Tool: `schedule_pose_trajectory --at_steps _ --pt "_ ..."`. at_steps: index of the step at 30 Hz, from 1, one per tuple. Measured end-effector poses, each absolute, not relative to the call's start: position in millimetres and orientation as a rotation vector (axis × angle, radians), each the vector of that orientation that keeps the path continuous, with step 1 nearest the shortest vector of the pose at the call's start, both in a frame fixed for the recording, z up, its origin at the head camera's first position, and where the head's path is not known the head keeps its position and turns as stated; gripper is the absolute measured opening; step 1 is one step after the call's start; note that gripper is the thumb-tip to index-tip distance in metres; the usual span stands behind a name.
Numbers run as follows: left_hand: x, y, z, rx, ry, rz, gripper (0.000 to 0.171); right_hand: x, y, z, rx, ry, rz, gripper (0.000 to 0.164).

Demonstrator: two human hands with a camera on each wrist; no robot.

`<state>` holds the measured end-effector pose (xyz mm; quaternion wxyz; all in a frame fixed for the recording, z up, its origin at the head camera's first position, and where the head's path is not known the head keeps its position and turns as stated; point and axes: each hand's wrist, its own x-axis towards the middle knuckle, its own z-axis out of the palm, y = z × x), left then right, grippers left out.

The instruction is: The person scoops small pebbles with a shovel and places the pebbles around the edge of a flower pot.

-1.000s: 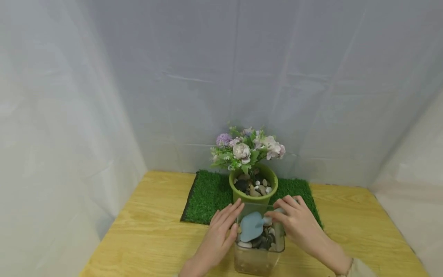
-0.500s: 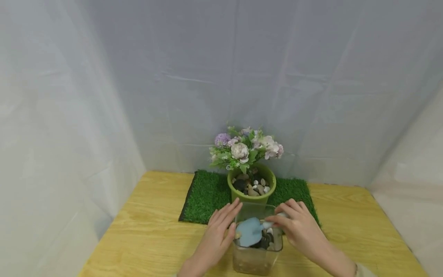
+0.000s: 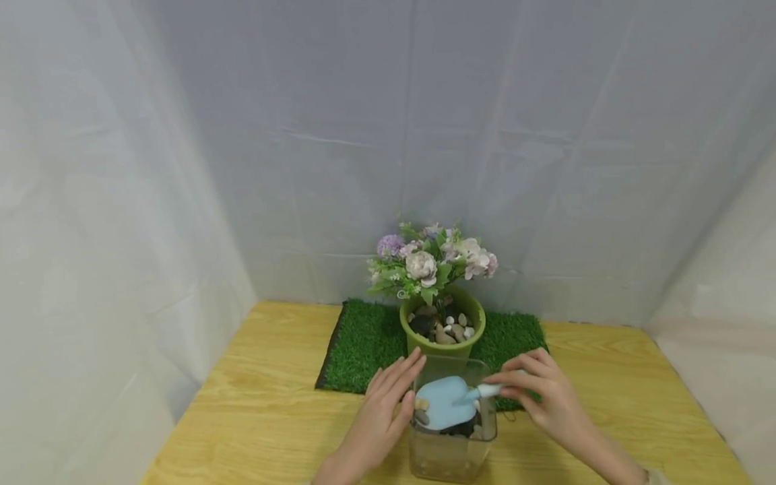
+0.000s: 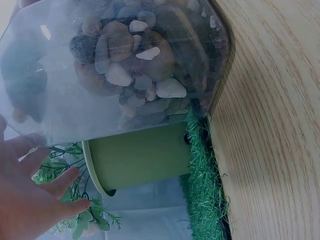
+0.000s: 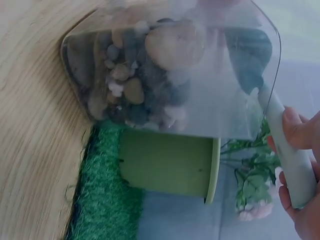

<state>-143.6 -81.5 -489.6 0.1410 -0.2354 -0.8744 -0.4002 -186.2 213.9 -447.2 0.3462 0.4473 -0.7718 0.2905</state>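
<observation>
A clear plastic container (image 3: pixel 450 459) part-filled with mixed stones (image 4: pixel 120 75) stands at the table's front. My left hand (image 3: pixel 383 411) lies along its left side, fingers straight, at the rim. My right hand (image 3: pixel 550 399) grips the pale handle (image 5: pixel 292 165) of a light blue toy shovel (image 3: pixel 445 403), right of the container. The shovel's blade is inside the container near its top, above the stones. A tan stone and a grey stone (image 3: pixel 421 417) show at the blade's left edge. Whether they rest on it, I cannot tell.
Just behind the container is a green flowerpot (image 3: pixel 442 345) holding stones and pink and purple flowers (image 3: pixel 430 259). It stands on an artificial grass mat (image 3: pixel 370 343). The wooden table (image 3: pixel 267 397) ends at white sheeting (image 3: pixel 303 168) behind and at both sides.
My right hand has moved right and slightly down. The shovel blade has come up from among the stones and shows more fully. My left hand has stayed at the container's side.
</observation>
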Motion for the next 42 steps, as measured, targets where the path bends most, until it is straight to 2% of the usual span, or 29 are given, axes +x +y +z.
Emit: schedule_pose_trajectory --at_steps 4,8,14,24,35,42 --pt "-144.3 -80.9 -489.5 -0.696 -2.518 -1.149 0.049 -183.5 224.1 -447.9 1.118 -2.031 0.784 0.032" --pt "-144.7 -80.5 -490.1 -0.693 -2.502 -1.139 0.049 -178.4 234.7 -448.0 1.058 -2.118 0.807 0.019" --pt "-143.7 -80.8 -489.2 -0.676 -2.513 -1.155 0.050 -172.7 243.4 -451.4 1.001 -2.127 0.747 0.044" --pt "-142.3 -80.3 -487.5 -0.670 -2.523 -1.164 0.050 -164.0 249.8 -453.7 0.913 -2.224 0.584 0.047" --pt "-143.0 -80.7 -487.2 -0.679 -2.510 -1.141 0.050 -164.3 249.0 -448.4 0.851 -2.248 0.677 0.032" --pt "-142.9 -81.3 -487.1 -0.684 -2.529 -1.151 0.049 -183.5 257.0 -426.2 0.720 -2.205 0.616 0.029"
